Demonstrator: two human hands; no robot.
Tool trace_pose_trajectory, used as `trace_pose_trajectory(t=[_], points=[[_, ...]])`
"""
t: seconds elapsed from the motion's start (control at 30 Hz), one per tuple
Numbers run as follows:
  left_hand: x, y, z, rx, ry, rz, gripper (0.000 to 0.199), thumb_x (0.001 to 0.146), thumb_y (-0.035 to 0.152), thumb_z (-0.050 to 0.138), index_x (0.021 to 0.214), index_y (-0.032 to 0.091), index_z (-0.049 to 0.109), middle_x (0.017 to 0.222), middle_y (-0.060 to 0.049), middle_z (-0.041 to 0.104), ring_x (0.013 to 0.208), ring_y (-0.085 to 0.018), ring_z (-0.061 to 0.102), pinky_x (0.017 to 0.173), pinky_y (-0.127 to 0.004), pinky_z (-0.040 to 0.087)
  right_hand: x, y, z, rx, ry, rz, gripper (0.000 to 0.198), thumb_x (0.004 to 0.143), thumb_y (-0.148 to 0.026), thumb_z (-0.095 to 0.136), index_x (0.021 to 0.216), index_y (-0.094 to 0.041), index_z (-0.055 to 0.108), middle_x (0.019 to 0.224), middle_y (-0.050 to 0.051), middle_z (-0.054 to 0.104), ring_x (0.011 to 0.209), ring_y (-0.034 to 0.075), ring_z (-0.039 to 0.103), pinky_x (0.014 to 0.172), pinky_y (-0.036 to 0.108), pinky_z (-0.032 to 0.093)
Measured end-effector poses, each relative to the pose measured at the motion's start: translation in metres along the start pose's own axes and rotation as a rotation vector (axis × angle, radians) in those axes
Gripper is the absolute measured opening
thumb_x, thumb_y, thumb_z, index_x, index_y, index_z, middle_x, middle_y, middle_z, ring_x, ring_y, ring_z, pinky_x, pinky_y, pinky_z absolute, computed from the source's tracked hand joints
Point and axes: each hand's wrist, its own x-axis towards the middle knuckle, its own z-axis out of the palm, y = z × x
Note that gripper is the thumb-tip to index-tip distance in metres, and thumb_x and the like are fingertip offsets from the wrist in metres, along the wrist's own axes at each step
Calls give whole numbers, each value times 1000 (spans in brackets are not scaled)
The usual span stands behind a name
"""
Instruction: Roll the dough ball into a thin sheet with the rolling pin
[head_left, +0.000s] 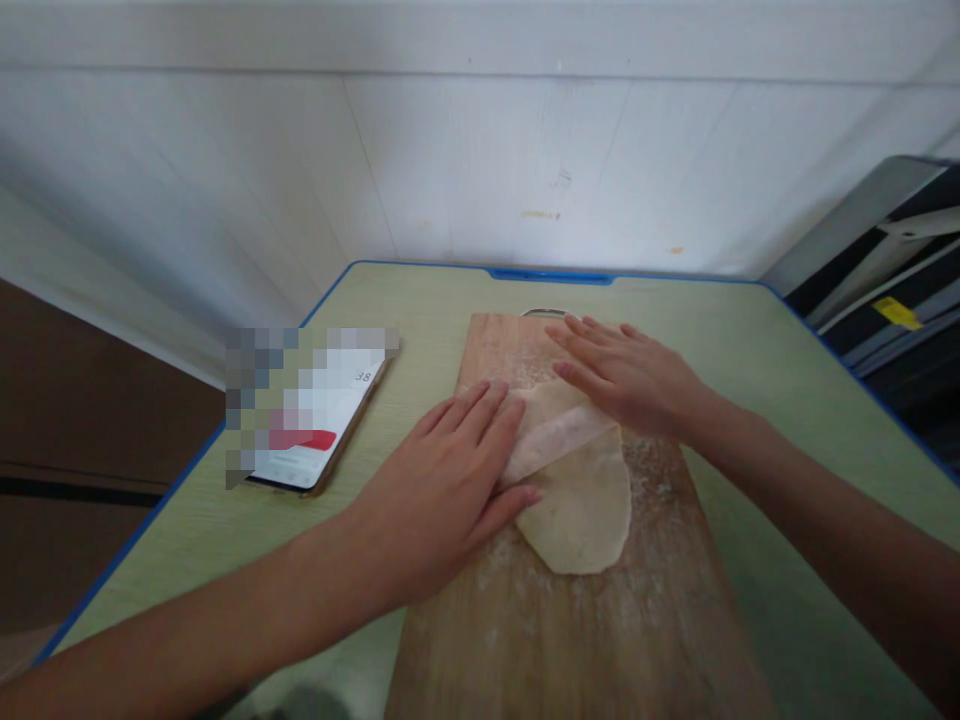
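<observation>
A flat, pale sheet of dough (581, 510) lies on a floured wooden cutting board (547, 645). Across its middle runs a whiter band (559, 440), slanting up to the right; I cannot tell whether this is a folded part of the dough. My left hand (469, 465) rests on the left end of that band, its fingers stretched out and the thumb at the dough's left side. Over the upper right of the dough is my right hand (619, 375), palm down, with fingers extended toward the board's far end. Both hands cover parts of the dough.
The board lies on a light green table (427, 300) with a blue edge. To the left is a phone (352, 400), partly pixelated. A metal handle (555, 312) shows at the board's far end. Behind the table stands a white wall (487, 170); dark folded metal-framed items (892, 270) lean at right.
</observation>
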Motion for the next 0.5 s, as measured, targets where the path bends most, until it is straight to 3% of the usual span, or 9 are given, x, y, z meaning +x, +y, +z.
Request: trace_pose_trajectory(t=[0.17, 0.3, 0.4, 0.5], points=[[-3, 4, 5, 86, 17, 43, 61, 94, 49, 46, 137, 6, 44, 144, -22, 47, 133, -35, 44, 104, -49, 43, -47, -9, 8, -47, 189, 7, 55, 99, -31, 16, 139, -11, 48, 142, 14, 50, 134, 27, 42, 107, 53, 35], [-8, 11, 8, 165, 86, 83, 59, 92, 48, 51, 135, 9, 47, 144, -20, 48, 132, -36, 45, 104, -51, 44, -74, -14, 13, -48, 266, 12, 53, 99, -30, 18, 137, -11, 50, 140, 13, 51, 132, 28, 44, 105, 57, 38], [-9, 12, 9, 156, 126, 99, 59, 91, 49, 52, 134, 8, 49, 142, -19, 51, 130, -36, 49, 101, -50, 47, -69, -13, 13, -34, 257, 17, 54, 98, -30, 18, 136, -11, 51, 138, 13, 54, 130, 28, 48, 103, 55, 40], [-7, 8, 7, 109, 114, 88, 58, 92, 48, 50, 133, 5, 49, 139, -21, 53, 127, -35, 51, 99, -50, 48, -44, -9, 8, -17, 190, 34, 56, 97, -30, 17, 137, -10, 51, 137, 14, 55, 128, 25, 50, 104, 48, 41]])
